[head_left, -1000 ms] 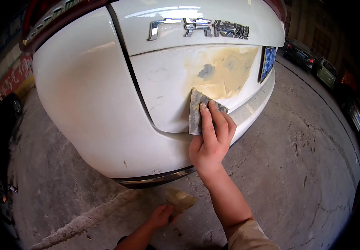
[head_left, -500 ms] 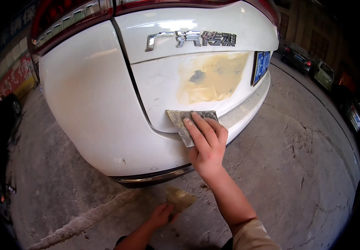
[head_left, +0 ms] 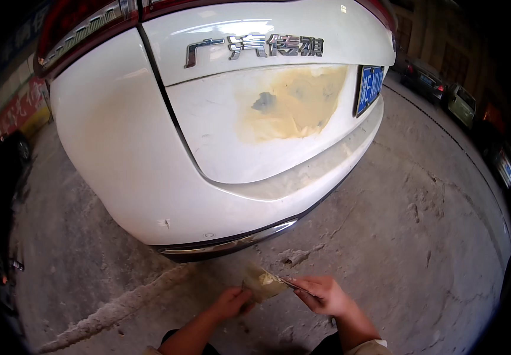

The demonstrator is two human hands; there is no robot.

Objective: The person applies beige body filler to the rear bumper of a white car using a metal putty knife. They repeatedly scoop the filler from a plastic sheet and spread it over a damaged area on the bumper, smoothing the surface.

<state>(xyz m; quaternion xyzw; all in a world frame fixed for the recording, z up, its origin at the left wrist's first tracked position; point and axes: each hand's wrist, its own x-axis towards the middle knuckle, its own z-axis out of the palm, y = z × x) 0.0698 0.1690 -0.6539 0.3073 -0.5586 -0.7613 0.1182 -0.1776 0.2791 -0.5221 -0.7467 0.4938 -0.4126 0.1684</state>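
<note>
My left hand (head_left: 230,303) grips the edge of a yellowish putty board (head_left: 255,291) low in front of me. A pale lump of filler putty (head_left: 267,278) lies on it. My right hand (head_left: 326,294) is closed round a thin putty spreader (head_left: 294,286), seen nearly edge-on, its tip at the board beside the lump. Beyond them stands the back of a white car (head_left: 113,130). A broad beige patch of filler (head_left: 296,103) covers part of its tailgate, with grey spots showing through. Neither hand touches the car.
The bumper (head_left: 178,216) curves toward me with a chrome strip (head_left: 249,238) low on it. A blue licence plate (head_left: 370,90) sits right of the patch. The concrete floor (head_left: 397,236) is cracked and rough. Parked cars (head_left: 424,83) stand at the far right.
My right hand has drawn back from the tailgate's lower edge down to the putty board, taking the spreader with it. My left hand stays low with the board. The view has shifted slightly.
</note>
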